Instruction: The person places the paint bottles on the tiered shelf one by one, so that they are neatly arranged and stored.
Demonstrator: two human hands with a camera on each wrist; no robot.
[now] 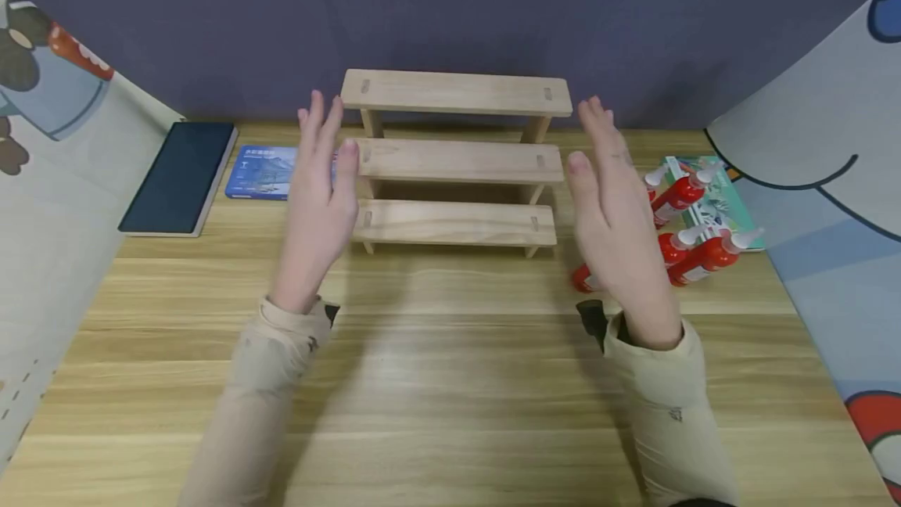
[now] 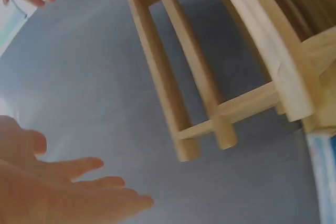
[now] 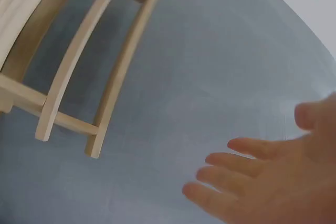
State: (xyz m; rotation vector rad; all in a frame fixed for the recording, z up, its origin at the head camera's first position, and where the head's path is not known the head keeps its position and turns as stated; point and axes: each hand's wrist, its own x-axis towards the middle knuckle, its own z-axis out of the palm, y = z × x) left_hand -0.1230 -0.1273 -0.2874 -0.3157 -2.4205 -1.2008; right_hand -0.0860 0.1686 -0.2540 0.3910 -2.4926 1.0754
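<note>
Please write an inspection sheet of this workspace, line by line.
Surface: light wooden table.
Job's things: pale three-tier wooden step rack, upright at the back of the table, between both hands.
Clutter: dark flat tablet and blue booklet on the left; red squeeze bottles with white nozzles lying on the right over a green booklet.
Hands: left hand and right hand open, holding nothing.
Cables: nothing seen.
Surroundings: grey-blue backdrop.

Wooden rack stands between notebook left and bottles right.
</note>
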